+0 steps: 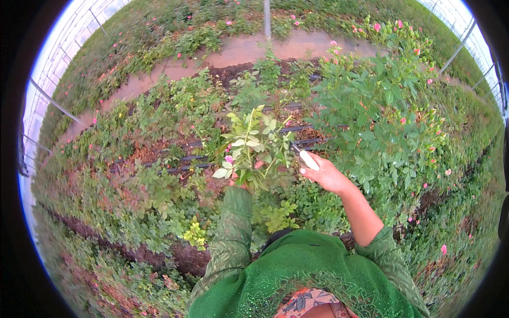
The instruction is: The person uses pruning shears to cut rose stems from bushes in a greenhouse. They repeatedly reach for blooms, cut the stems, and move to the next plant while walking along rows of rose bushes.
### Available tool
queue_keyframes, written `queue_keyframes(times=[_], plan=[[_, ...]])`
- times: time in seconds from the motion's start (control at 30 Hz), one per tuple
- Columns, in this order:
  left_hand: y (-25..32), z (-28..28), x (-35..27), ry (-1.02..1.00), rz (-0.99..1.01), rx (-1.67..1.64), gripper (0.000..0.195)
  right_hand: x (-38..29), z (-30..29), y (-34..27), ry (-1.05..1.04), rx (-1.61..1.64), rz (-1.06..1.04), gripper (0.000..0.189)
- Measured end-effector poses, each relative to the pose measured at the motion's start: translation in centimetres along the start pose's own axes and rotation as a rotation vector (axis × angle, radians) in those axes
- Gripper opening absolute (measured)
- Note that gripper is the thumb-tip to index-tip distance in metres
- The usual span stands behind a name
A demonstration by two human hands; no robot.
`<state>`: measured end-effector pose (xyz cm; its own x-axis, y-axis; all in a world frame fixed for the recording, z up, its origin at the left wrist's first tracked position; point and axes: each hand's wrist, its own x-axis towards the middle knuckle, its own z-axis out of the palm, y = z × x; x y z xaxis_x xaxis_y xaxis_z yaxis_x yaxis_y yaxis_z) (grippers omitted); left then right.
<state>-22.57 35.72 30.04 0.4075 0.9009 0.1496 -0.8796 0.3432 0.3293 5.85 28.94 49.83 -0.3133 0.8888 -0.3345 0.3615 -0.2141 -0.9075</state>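
Note:
In the head view, my left hand point(237, 181) grips a bunch of cut leafy rose stems point(251, 145), and the leaves hide most of its fingers. A small pink bloom point(229, 159) shows at the left side of the bunch. My right hand point(324, 173) is closed around the white handle of a pair of pruning shears point(308, 159). The metal blades point up and left, close to the right edge of the bunch; whether they touch a stem cannot be told.
A tall rose bush point(370, 115) with pink buds stands to the right of my hands. Black drip lines point(304, 141) run through the bed beyond them. A bare dirt path point(238, 49) crosses farther off, with a metal post point(267, 20) beside it. Low rose plants surround me.

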Motion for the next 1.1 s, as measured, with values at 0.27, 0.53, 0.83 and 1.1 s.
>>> queue_keyframes(times=[0.27,0.53,0.83,1.1], plan=[[-1.6,7.0,0.5,0.386,0.017,0.47,0.035,3.7,-0.2,1.1,0.429,-0.001,-0.004,0.046],[3.5,14.6,9.4,0.567,-0.023,1.001,0.069,1.7,-1.8,3.4,0.335,0.395,0.008,0.043],[7.6,7.5,16.4,0.187,-0.559,2.143,0.064,-3.6,-3.3,7.6,0.332,0.374,0.085,0.046],[3.0,13.2,9.5,-0.115,-0.068,0.072,0.08,-11.2,-4.4,13.1,0.502,0.434,0.243,0.047]])
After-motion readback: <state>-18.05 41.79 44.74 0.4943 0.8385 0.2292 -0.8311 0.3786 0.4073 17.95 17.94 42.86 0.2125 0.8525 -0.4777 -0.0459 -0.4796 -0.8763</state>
